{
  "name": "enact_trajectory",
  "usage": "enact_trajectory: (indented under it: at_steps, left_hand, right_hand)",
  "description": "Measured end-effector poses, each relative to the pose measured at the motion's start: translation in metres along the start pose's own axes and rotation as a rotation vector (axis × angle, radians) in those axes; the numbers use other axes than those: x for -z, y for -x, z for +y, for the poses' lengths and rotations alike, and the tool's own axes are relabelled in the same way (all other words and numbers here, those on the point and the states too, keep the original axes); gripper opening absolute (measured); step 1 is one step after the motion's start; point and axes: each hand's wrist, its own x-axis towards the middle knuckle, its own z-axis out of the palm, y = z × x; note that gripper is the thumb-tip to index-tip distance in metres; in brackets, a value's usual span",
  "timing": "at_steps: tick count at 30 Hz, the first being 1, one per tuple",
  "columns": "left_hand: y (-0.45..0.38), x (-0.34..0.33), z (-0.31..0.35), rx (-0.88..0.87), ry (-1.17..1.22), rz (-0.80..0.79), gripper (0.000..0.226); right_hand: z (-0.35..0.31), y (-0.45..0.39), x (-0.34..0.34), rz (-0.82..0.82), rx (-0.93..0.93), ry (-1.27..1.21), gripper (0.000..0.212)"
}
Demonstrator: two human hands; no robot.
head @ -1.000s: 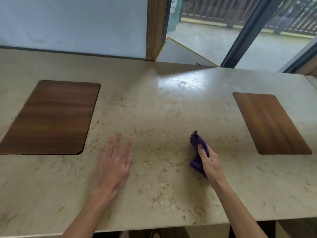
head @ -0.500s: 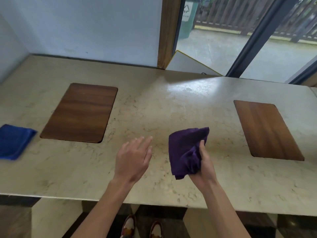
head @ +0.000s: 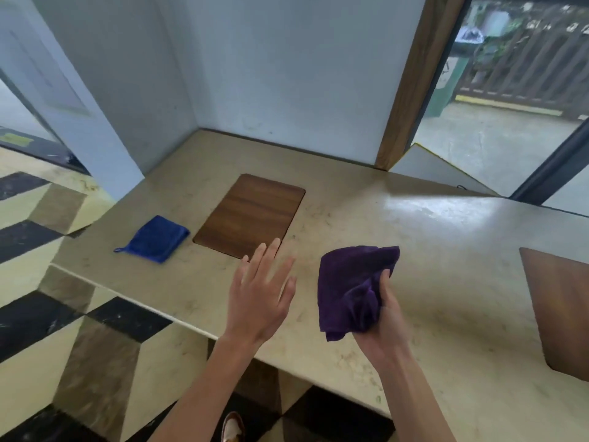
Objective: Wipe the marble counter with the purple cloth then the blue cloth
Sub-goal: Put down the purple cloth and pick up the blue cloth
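- The right hand (head: pixel 384 309) gripped the crumpled purple microfibre cloth (head: pixel 350 288), fingers and thumb curled round its bunched lower part; the cloth was raised clear of the beige marble-topped bench (head: pixel 430 250), its loose upper fold standing free above the hand.
- The left hand (head: pixel 258 295) was open, fingers straight and spread, palm down above the bench near its front edge; it held nothing. Whether it touched the surface could not be told.
- The folded blue microfibre cloth with a small hanging loop (head: pixel 156 239) lay flat on the bench at the left end, just beside the dark rectangular wooden inlay panel (head: pixel 250 215) and well apart from both hands. It appeared untouched.
- A second wooden inlay panel (head: pixel 561 307) showed at the right edge of the view.
- No wet streak or wipe mark could be made out on the marble; the bright patch towards the rear looked like daylight reflecting from the doorway.
- Judgement on progress: with the purple cloth lifted off the surface and the open left hand on the blue cloth's side, the purple-cloth stage was likely at or near its end, though the extent of bench covered could not be verified.
- Outstanding, as judged: setting down the purple cloth, taking up the blue cloth, and the whole second wipe of the bench.
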Motion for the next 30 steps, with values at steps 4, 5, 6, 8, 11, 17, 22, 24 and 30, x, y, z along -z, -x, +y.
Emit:
enact_trajectory:
  at_steps: [4, 5, 6, 8, 11, 17, 22, 24, 30]
  left_hand:
    - [0.018, 0.017, -0.049, 0.1, -0.034, 0.0, 0.051]
    - [0.024, 0.021, -0.063, 0.124, -0.042, 0.0, 0.052]
    - [0.029, 0.025, -0.078, 0.144, -0.052, 0.004, 0.052]
    - [0.037, 0.032, -0.11, 0.178, -0.074, 0.015, 0.051]
    - [0.042, 0.043, -0.164, 0.213, -0.105, 0.018, 0.05]
    - [0.037, 0.067, -0.272, 0.239, -0.108, 0.008, 0.051]
    - [0.034, 0.081, -0.352, 0.196, -0.084, -0.011, 0.05]
    - [0.029, 0.082, -0.38, 0.191, -0.082, -0.02, 0.05]
    - [0.002, 0.086, -0.439, 0.198, 0.0, -0.014, 0.052]
  right_hand:
    - [0.029, -0.007, -0.033, -0.043, -0.045, -0.011, 0.046]
    - [0.037, -0.009, -0.043, -0.053, -0.052, -0.01, 0.045]
    - [0.047, -0.011, -0.052, -0.062, -0.054, -0.008, 0.044]
    - [0.068, -0.018, -0.074, -0.083, -0.056, -0.002, 0.041]
    - [0.104, -0.032, -0.11, -0.087, -0.05, 0.026, 0.038]
    - [0.187, -0.063, -0.186, -0.086, -0.045, 0.116, 0.04]
    - [0.242, -0.086, -0.241, -0.049, -0.046, 0.138, 0.038]
    - [0.259, -0.095, -0.257, -0.032, -0.05, 0.122, 0.037]
    - [0.295, -0.139, -0.292, -0.01, -0.049, 0.151, 0.039]
